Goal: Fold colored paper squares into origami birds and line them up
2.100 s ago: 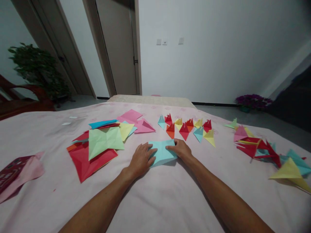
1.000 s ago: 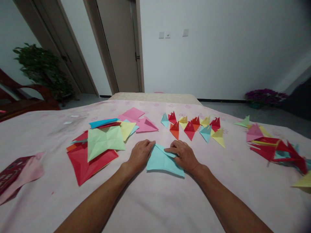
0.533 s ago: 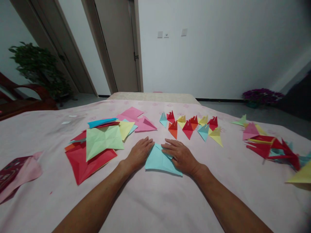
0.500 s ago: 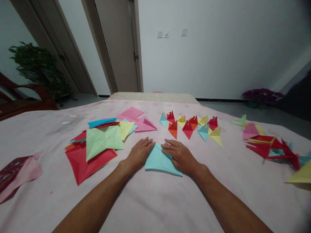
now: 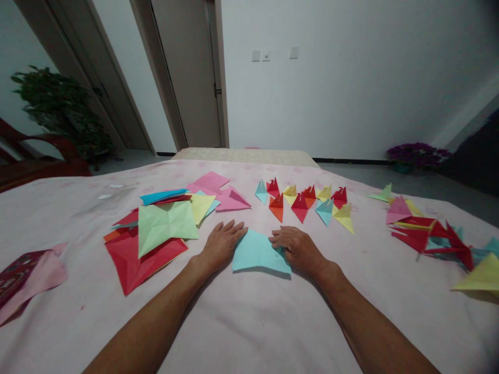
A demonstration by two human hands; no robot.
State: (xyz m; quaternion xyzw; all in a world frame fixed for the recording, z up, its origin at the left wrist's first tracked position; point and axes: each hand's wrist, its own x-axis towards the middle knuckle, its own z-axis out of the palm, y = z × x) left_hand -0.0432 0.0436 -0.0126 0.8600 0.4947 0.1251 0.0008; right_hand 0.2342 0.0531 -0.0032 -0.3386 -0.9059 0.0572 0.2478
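Observation:
A light blue sheet of origami paper (image 5: pixel 260 254) lies on the cloth in front of me, its near edge slightly raised and bowed. My left hand (image 5: pixel 225 242) rests flat along the paper's left side, fingers stretched forward and fingertips at its far left corner; the thumb is hidden. At the right side, my right hand (image 5: pixel 298 247) has its fingers bent over the paper's edge and appears to grip it. That hand covers the far right corner.
Colored paper sheets (image 5: pixel 167 226) are piled at the left, with pink sheets (image 5: pixel 208 182) behind. Several folded paper cranes (image 5: pixel 300 206) stand in rows beyond my hands. More folded paper (image 5: pixel 440 236) lies at the right. A red and pink packet (image 5: pixel 33 280) is at far left.
My right hand has slid a little to the right, toward the edge of the light blue paper, uncovering more of its surface. My left hand has stayed nearly still.

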